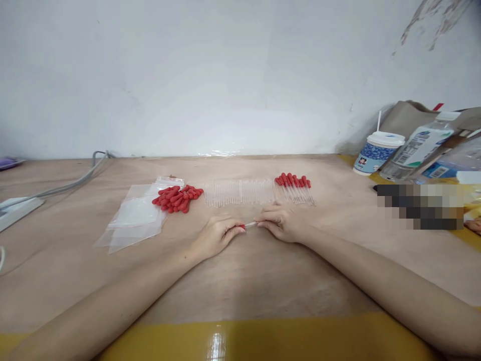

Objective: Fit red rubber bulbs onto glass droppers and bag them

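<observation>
Between my fingertips, my left hand pinches a red rubber bulb, most of it hidden by the fingers. A thin clear dropper tube runs from the bulb to my right hand, which is closed on its other end. Behind the hands lies a row of clear tubes, side by side. At that row's right end are several droppers with red bulbs on them. A heap of loose red bulbs lies to the left, partly on clear plastic zip bags.
At the right stand a paper cup with a straw and a leaning plastic bottle. A grey cable and a white power strip lie at the left. Yellow tape covers the table's front edge. A wall rises behind.
</observation>
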A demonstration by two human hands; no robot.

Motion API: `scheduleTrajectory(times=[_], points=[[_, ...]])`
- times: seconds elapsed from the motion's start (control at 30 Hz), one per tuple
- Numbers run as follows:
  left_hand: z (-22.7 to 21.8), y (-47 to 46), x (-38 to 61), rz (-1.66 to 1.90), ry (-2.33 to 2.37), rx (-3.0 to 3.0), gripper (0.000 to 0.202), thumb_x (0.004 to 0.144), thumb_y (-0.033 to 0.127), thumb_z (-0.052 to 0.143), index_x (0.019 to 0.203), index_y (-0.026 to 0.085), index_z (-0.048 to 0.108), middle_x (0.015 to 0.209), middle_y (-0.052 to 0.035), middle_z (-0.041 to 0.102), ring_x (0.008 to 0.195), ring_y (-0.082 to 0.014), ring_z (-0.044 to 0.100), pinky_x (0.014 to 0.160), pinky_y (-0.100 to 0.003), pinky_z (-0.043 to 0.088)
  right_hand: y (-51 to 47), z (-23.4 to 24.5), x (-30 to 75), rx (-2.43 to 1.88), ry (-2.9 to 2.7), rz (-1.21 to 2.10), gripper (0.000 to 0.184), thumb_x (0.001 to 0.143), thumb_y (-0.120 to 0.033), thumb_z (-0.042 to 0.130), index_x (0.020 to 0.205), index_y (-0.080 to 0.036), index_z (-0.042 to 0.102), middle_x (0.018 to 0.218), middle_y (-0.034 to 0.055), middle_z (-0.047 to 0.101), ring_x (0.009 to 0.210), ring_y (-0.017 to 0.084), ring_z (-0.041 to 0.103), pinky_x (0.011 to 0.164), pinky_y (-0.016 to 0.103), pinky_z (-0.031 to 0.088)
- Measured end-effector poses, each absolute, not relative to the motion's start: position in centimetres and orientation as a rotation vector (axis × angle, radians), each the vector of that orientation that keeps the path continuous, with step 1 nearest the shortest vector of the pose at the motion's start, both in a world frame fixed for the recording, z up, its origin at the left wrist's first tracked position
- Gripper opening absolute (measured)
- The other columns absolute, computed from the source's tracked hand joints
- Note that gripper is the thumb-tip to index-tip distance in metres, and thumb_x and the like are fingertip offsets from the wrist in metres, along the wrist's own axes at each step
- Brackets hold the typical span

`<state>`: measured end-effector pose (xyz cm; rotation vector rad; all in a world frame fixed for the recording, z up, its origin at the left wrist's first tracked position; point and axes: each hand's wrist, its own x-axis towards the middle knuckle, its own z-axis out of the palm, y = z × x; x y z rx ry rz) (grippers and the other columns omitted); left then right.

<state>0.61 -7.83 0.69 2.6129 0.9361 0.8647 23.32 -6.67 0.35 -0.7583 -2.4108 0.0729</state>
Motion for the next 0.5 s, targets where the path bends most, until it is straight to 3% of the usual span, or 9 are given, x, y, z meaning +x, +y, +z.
scheduleTrajectory(times=[0.17,0.5], points=[[0.79,-7.84,0.79,0.881,1.048,2.587,0.017,0.085,0.030,0.053,0.087,0.017,0.065,0.074,-0.0023,0.066,0.067,-0.0142,0.059,0.063,-0.025,0.045,-7.60,0.09,23.03,-0.776,-2.341,-0.284,0.022,0.087,-0.017,0.041,0.085,-0.018,0.063,0.070,0.0025,0.061,0.062,0.012,0.051,0.064,0.029,0.030],[0.76,-7.91,0.35,0.941,1.075,2.397,0.018,0.084,0.030,0.054,0.091,0.019,0.066,0.079,-0.0010,0.068,0.064,-0.0122,0.059,0.059,-0.023,0.046,-7.78,0.19,23.18,-0.780,-2.256,0.112,0.016,0.087,-0.020,0.041,0.083,-0.017,0.056,0.071,0.0032,0.058,0.065,0.013,0.051,0.059,0.024,0.040]])
